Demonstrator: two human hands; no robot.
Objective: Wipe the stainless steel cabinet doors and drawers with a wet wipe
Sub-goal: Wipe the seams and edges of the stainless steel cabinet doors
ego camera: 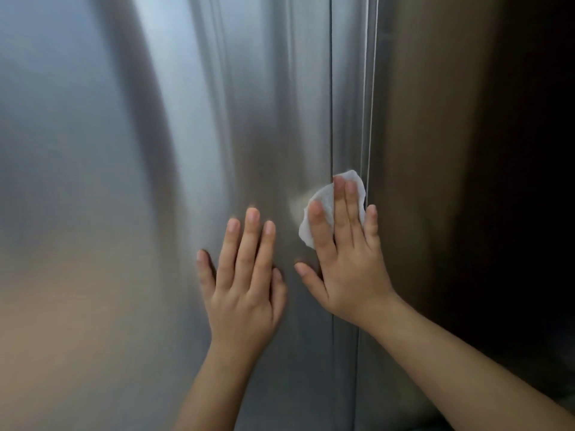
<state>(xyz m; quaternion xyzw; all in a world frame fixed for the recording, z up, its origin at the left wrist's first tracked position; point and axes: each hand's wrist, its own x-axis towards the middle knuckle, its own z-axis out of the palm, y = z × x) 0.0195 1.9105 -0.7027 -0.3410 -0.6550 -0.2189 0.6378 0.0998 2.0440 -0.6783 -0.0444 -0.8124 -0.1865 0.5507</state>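
Since our right hand [345, 262] only presses the wipe [323, 199] flat against the door [186, 150] with straight fingers [340, 213], nothing curls round the cloth, and that is the main weakness. The wipe sits bunched under the fingertips, showing above them and out past the index finger. The palm below it looks to lie on bare steel.

If we push upward, friction on the damp metal could roll the wipe down under the fingers. It could also slide out on the index side and drop.

The seam [331, 88] between this door and the next door [435, 150] runs straight under the pressing fingers, and the wipe spans it. A sideways stroke could therefore snag the cloth's edge in the gap or skip the groove altogether.

Our left hand [245, 284] lies just beside the right thumb, fingers straight, flat on the steel and holding nothing. Bare skin there, and under the right palm, may leave fresh prints on the brushed surface, which we would have to go over again. Leaning hard on both hands might also nudge the door if it is not latched.
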